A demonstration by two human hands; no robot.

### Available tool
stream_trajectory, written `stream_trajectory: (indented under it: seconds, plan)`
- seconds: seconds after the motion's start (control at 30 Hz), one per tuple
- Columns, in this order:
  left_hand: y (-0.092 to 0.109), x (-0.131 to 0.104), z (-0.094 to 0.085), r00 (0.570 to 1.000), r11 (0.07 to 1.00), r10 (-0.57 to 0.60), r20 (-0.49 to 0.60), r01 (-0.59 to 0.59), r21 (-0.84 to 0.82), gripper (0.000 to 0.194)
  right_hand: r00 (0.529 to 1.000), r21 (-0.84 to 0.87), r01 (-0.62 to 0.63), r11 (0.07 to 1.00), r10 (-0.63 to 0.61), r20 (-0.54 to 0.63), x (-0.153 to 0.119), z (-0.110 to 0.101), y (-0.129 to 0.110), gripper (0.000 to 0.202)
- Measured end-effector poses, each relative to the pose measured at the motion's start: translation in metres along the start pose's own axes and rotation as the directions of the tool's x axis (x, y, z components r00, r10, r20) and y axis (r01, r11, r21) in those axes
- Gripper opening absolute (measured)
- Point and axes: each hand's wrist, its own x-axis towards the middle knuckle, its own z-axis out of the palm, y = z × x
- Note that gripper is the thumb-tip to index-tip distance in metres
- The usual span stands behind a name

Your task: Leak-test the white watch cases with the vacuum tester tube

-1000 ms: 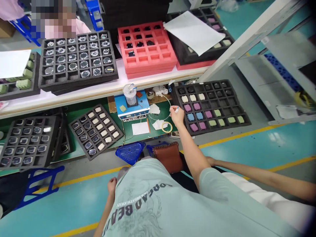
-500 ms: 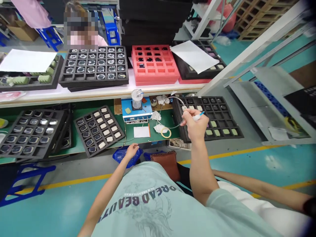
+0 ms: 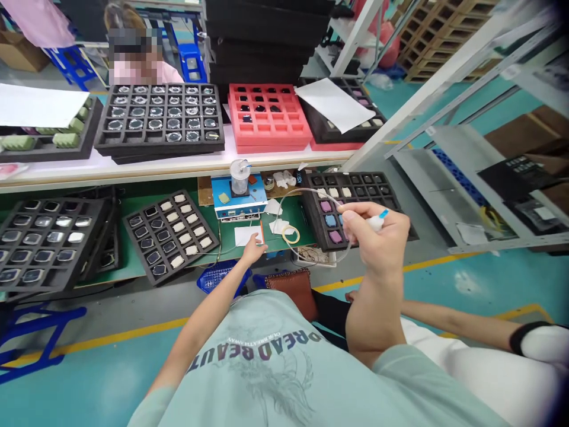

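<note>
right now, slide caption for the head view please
Right hand holding a blue-tipped white tool, left hand near white paper.

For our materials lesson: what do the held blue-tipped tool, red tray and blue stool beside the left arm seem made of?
Blue-tipped tool: probably smooth plastic, from its whitish body. Red tray: likely matte foam, with thick, soft-looking walls. Blue stool: seemingly smooth moulded plastic, from its regular holes.

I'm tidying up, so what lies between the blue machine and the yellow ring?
In the head view, white scraps lie between the blue machine and the yellow ring, with the clear tube looping past.
</note>
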Motion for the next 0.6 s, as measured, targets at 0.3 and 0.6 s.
stream_trajectory:
  seconds: [0.3,0.6]
  plan:
    - [0.033,0.009,0.021,0.987,0.991,0.124,0.105,-0.128,0.034,0.053,0.997,0.034,0.077,0.996,-0.077,-0.011,-0.001,-0.008,-0.015,0.016]
    - [0.043,-0.01,-0.002,0.98,0.964,0.175,0.097,-0.15,-0.22,0.065,0.995,0.157,0.096,0.983,-0.091,-0.039,0.014,-0.004,-0.011,0.019]
